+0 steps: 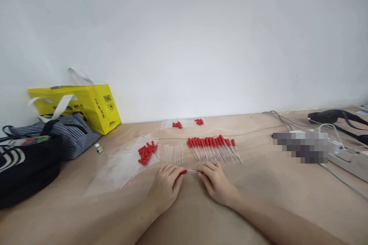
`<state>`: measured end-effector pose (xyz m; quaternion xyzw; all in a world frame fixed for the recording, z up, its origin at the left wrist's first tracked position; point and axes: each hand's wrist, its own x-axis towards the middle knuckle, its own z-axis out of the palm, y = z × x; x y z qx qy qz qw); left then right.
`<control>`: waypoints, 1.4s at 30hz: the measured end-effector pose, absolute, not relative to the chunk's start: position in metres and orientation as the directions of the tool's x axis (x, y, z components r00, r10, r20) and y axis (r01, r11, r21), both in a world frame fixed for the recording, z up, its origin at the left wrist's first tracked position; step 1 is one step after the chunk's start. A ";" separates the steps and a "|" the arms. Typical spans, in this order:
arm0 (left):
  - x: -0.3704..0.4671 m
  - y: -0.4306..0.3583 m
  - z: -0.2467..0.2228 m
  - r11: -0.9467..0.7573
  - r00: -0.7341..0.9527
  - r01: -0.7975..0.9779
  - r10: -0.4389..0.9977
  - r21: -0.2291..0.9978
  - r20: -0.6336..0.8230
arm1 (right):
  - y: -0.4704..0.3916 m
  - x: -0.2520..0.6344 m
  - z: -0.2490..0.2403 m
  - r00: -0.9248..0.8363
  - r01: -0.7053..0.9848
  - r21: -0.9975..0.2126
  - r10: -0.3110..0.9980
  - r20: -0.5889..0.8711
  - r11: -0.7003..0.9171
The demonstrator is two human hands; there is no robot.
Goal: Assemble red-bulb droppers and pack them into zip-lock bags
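Note:
Between my two hands lies a thin clear tube with a red rubber bulb (183, 172) at its left end. My left hand (168, 183) is closed on the bulb, and my right hand (215, 182) pinches the tube (193, 171) near its other end. Beyond my right hand is a row of droppers with red bulbs (211, 142), their tubes slanting toward me. Loose clear tubes (171, 154) lie side by side beyond my left hand. Left of them, loose red bulbs (148, 153) are piled on a clear plastic bag (115, 170).
Near the wall, another clear bag (188, 123) carries more red bulbs. A yellow bag (106, 103), a striped bag (77, 134), a dark bag (31, 168) and a small bottle (99, 148) stand left. Cables, a power strip (349, 162) and a black strap (330, 116) lie right.

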<state>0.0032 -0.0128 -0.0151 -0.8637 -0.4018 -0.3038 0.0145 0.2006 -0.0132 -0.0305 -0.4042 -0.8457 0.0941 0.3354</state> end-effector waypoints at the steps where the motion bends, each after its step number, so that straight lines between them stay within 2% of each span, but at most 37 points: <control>1: 0.003 -0.013 -0.015 -0.676 0.490 0.702 0.686 0.222 0.539 | -0.014 0.200 -0.030 -0.457 0.618 -0.422 0.740 0.493 0.663; 7: 0.003 -0.014 -0.013 -0.666 0.465 0.704 0.696 0.249 0.547 | -0.020 0.199 -0.028 -0.514 0.585 -0.359 0.675 0.529 0.727; 12: 0.004 -0.017 -0.013 -0.670 0.462 0.686 0.702 0.285 0.542 | -0.019 0.199 -0.027 -0.545 0.601 -0.261 0.626 0.557 0.755; 20: 0.006 -0.019 -0.011 -0.709 0.548 0.677 0.665 0.198 0.508 | -0.011 0.206 -0.024 -0.635 0.618 -0.076 0.554 0.539 0.782; 23: 0.006 -0.020 -0.010 -0.712 0.568 0.681 0.660 0.169 0.492 | -0.009 0.207 -0.025 -0.645 0.626 -0.043 0.548 0.533 0.779; 34: 0.008 -0.023 -0.008 -0.735 0.603 0.668 0.626 0.115 0.494 | -0.018 0.197 -0.026 -0.574 0.628 -0.195 0.618 0.538 0.753; 42: 0.009 -0.024 -0.006 -0.737 0.601 0.662 0.628 0.132 0.495 | -0.018 0.195 -0.025 -0.576 0.627 -0.218 0.633 0.518 0.748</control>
